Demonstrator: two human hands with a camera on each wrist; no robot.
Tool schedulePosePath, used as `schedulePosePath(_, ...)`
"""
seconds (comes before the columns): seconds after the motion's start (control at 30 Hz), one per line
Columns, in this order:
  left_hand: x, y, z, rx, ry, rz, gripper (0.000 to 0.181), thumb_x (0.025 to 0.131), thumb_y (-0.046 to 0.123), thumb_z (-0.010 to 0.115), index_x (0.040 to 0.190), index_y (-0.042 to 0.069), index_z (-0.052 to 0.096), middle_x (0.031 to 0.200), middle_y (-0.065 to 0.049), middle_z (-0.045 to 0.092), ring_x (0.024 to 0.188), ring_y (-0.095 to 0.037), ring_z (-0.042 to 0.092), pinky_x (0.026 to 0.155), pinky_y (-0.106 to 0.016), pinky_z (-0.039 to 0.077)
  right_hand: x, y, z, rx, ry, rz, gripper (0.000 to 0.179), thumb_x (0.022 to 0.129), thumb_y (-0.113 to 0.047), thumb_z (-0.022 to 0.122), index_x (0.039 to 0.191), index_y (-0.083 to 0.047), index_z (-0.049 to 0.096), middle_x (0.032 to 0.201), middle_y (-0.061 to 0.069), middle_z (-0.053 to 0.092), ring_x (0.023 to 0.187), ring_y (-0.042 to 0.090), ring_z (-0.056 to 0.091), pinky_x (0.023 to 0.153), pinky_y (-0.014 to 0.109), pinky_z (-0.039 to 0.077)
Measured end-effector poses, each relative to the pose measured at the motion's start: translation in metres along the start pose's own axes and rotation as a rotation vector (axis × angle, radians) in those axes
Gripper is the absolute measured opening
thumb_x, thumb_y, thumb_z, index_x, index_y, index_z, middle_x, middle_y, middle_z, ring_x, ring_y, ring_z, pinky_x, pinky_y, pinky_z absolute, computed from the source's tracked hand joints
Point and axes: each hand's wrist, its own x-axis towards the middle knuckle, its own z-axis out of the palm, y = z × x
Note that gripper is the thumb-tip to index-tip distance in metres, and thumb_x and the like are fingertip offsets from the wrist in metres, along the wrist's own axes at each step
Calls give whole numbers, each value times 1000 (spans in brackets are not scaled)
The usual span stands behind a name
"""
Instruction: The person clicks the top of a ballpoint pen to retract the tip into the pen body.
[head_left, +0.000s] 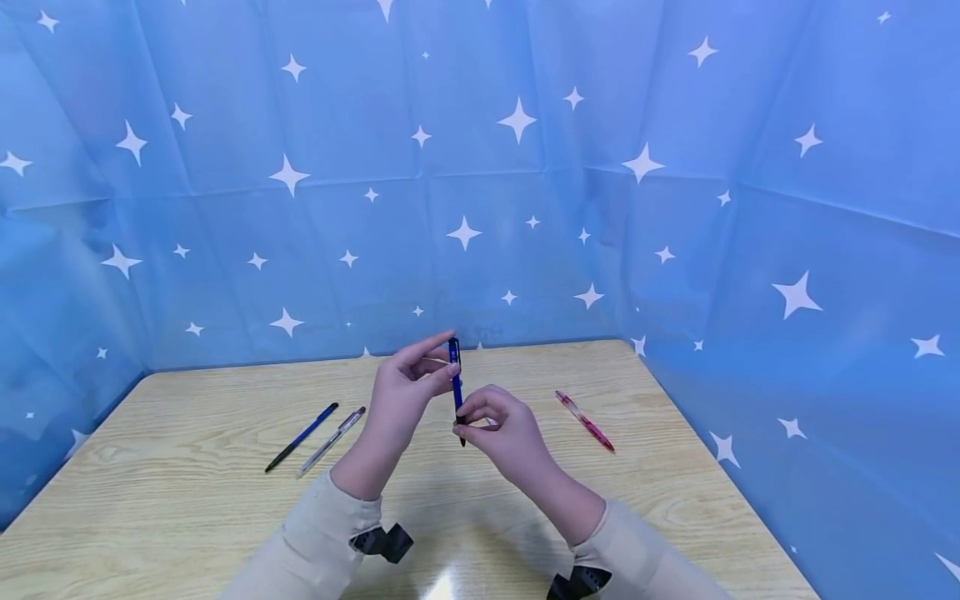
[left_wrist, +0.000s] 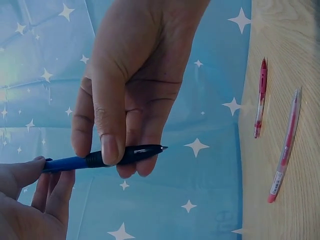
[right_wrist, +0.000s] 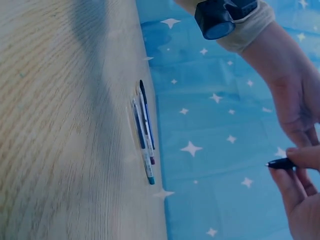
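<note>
Both hands hold one blue pen [head_left: 457,388] with a black grip and a clip, nearly upright above the table in the head view. My left hand [head_left: 397,385] pinches its upper, clip end between thumb and fingers. Lower down, my right hand [head_left: 506,429] pinches the black grip with thumb and fingers. The left wrist view shows the right hand [left_wrist: 132,85] on the black grip, the bare metal tip sticking out past it, and the left hand [left_wrist: 37,195] on the blue end. In the right wrist view, the black tip part [right_wrist: 282,164] pokes out from the fingers.
On the wooden table [head_left: 225,517] a blue pen with a black end [head_left: 302,437] and a clear pen [head_left: 330,442] lie left. A red pen [head_left: 585,421] lies right. A clear pen with a pink refill [left_wrist: 286,150] shows in the left wrist view. Starry blue cloth [head_left: 465,275] surrounds the table.
</note>
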Motion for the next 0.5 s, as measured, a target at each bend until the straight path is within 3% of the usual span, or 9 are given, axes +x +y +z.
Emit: schedulePosePath(0.5,-1,3,-1,-21,36,-47,37,88,-3,70,123,9,69,95,-12,64,85,-23,65,78,-36,57,-3,0,0,-15,-18,7,15,83,4,74,92,-6,68,96,6,61,90,21,67,72,34,58)
